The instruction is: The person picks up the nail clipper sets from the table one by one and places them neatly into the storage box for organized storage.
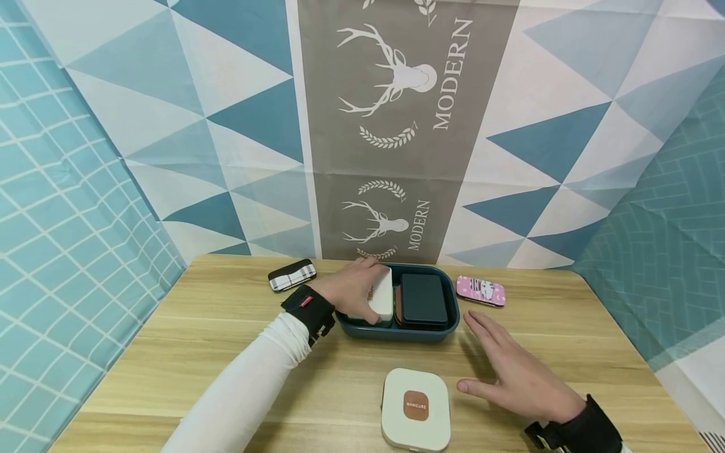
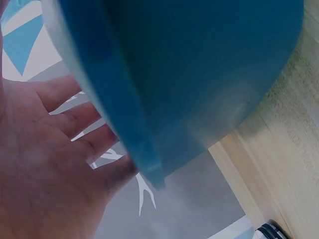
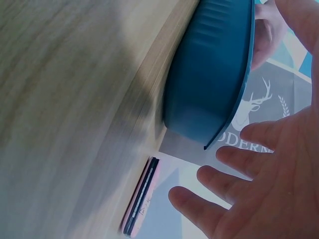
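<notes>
In the head view my left hand reaches into a dark blue plastic basin. It spans a white box in the basin's left half, thumb at the near end and fingers at the far end. Beside that box lies a dark box with a brown edge showing at its left. The left wrist view has the fingers going over the basin's rim. My right hand hovers right of the basin, fingers spread and holding nothing; its open palm fills the right wrist view's corner.
A cream manicure case with a brown label lies at the table's front. Left of the basin is a black-and-white plaid case; right of it, a pink patterned case. A patterned backdrop stands along the wooden table's far edge.
</notes>
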`<state>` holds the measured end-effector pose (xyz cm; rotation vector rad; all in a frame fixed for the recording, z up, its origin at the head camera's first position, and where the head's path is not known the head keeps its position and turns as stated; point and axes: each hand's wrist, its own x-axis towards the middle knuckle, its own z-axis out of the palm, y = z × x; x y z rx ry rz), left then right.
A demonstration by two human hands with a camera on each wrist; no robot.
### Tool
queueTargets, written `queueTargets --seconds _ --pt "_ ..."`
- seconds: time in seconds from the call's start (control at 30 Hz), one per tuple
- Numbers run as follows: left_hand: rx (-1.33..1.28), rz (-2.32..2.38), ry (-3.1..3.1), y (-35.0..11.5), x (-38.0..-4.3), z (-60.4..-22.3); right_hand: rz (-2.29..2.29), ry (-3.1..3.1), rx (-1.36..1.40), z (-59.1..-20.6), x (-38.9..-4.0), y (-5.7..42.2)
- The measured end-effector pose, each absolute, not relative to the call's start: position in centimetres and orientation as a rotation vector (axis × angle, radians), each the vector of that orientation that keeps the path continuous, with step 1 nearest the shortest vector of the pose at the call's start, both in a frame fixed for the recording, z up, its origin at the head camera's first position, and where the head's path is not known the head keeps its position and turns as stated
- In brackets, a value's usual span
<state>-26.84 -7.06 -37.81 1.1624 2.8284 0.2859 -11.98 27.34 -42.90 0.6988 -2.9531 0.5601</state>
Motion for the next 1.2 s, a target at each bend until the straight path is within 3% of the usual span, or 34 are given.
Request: queueTargets --seconds 1.2 --pt "1.135 0.21 2.854 -6.58 -26.86 -38.75 0.567 -2.955 0.696 -42.9 -11.97 27.33"
